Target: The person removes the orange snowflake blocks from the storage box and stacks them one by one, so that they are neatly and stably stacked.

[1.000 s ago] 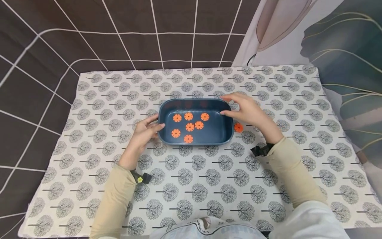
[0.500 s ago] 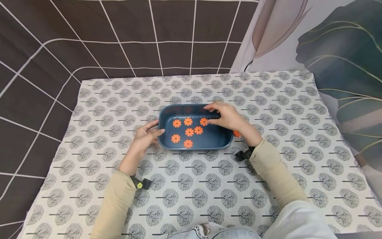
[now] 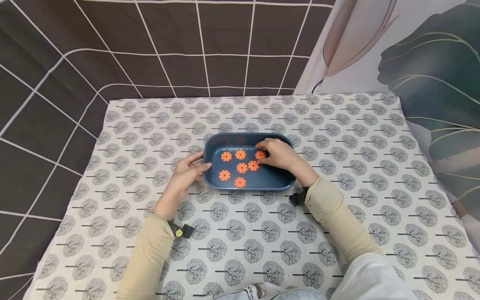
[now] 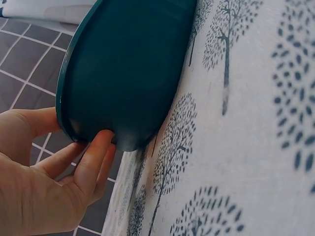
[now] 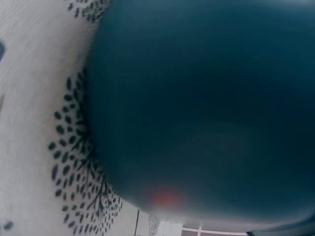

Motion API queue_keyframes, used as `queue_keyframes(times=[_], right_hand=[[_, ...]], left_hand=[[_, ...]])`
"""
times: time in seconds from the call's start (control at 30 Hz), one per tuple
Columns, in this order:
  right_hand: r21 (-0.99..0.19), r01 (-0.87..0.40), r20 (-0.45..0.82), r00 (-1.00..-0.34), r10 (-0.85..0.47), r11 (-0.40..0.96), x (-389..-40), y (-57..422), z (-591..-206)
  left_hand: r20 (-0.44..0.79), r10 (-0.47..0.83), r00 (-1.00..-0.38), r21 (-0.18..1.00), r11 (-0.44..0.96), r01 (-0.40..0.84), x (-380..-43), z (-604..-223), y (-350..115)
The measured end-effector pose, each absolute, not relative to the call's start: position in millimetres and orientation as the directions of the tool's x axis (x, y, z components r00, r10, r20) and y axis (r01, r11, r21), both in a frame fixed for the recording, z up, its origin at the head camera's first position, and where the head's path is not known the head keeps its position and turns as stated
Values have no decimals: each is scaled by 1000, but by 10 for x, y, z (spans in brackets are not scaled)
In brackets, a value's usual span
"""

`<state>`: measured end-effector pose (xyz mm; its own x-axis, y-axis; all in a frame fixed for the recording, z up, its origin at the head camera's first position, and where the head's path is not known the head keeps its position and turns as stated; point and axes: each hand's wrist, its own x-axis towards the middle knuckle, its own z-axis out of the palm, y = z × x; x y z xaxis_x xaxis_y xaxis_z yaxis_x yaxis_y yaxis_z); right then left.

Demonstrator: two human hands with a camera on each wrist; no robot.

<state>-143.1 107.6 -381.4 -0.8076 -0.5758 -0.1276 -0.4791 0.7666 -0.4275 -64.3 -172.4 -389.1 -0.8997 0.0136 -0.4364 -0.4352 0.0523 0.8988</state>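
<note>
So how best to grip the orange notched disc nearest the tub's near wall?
Probably by its left and right edges, pinched from above: the orange notched disc lies flat, close to the near wall of the blue tub, whose raised walls hinder a sideways approach.

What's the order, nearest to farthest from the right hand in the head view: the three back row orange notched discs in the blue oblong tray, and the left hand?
1. Right orange notched disc, beside the right hand.
2. Middle orange notched disc, farther left.
3. Left orange notched disc, left of that.
4. Left hand, holding the left end of the tray.
</note>
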Motion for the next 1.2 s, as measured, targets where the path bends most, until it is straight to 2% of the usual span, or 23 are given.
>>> queue_keyframes(times=[0.47, 0.9, 1.2], right_hand=[[-404, -505, -96, -806, -584, 763, -1434, 1020, -3894], [-388, -395, -180, -853, -489, 832, -1415, 1010, -3870], [-383, -365, -222, -855, -468, 848, -1417, 988, -3873]], left_hand=[[-429, 34, -903, 903, 37, -427, -621, -3871, -1771], [-431, 41, -902, 903, 24, -430, -632, -3869, -1744], [-422, 38, -906, 907, 18, -422, -638, -3868, -1734]])
